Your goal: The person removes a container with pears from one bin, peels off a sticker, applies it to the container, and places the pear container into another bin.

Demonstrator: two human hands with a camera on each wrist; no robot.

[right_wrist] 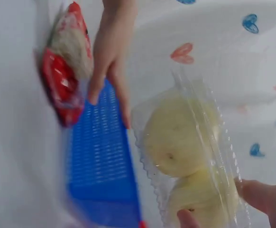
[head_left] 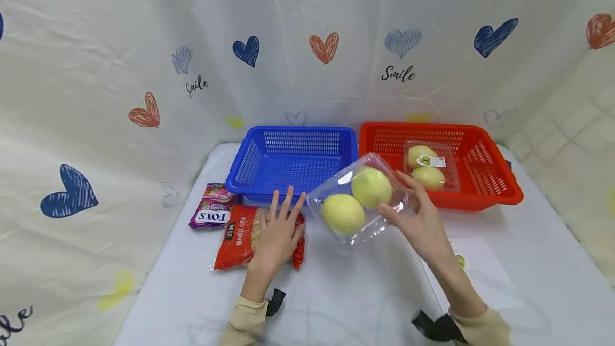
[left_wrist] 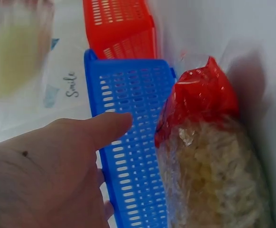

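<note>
left hand (head_left: pixel 276 236) covers some of the pasta bag (head_left: pixel 237 239), left wrist cam cuts it off at the bottom. fruit box (head_left: pixel 367 220) is a cropped blur there, and it blocks some of the red basket (head_left: pixel 480 199) in the head view. right arm (head_left: pixel 454 282) hides part of the paper (head_left: pixel 485 276), print's too tiny on the sticker (head_left: pixel 431 161)

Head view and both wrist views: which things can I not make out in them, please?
Head view: the left hand covers part of the red food bag.
Head view: the right forearm hides part of the white sheet.
Left wrist view: the yellow fruit is blurred.
Right wrist view: the picture's edges cut off most of the right hand.
</note>
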